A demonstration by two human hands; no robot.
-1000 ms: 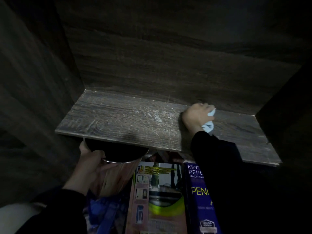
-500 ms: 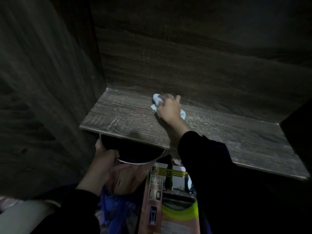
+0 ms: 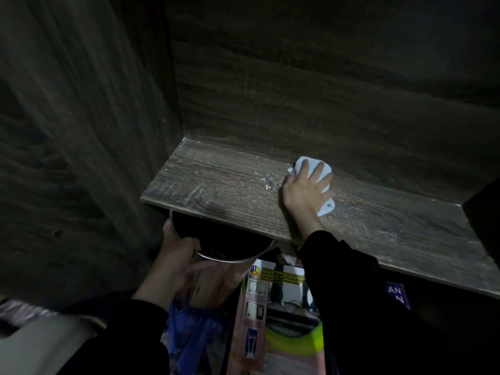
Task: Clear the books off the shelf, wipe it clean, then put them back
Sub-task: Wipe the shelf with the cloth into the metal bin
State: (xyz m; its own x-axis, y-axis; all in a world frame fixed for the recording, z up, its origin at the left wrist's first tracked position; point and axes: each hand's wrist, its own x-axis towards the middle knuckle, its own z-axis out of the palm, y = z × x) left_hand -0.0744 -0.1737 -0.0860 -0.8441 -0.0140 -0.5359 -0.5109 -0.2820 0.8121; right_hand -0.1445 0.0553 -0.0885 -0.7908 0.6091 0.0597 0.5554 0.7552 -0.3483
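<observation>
The dark wooden shelf [image 3: 216,185] holds no books. My right hand [image 3: 305,190] lies flat on a white cloth [image 3: 326,208], pressing it onto the shelf a little right of the middle. White dust specks [image 3: 266,185] show just left of the cloth. Below the shelf's front edge my left hand [image 3: 176,261] grips a shiny metal bin [image 3: 232,258] by its rim, with the open mouth tucked under the edge. A book with a pink and yellow cover [image 3: 278,307] lies below, and a blue book [image 3: 396,293] is mostly hidden by my right sleeve.
The cabinet's left side wall [image 3: 94,131] and back panel [image 3: 297,90] close in the shelf, and a dark right wall [image 3: 484,207] stands at the far end. A blue plastic bag [image 3: 194,328] hangs under the bin.
My right hand swept the cloth leftwards along the shelf, then back to the right, and its fingers now lie flat on it. My left hand keeps the bin under the edge.
</observation>
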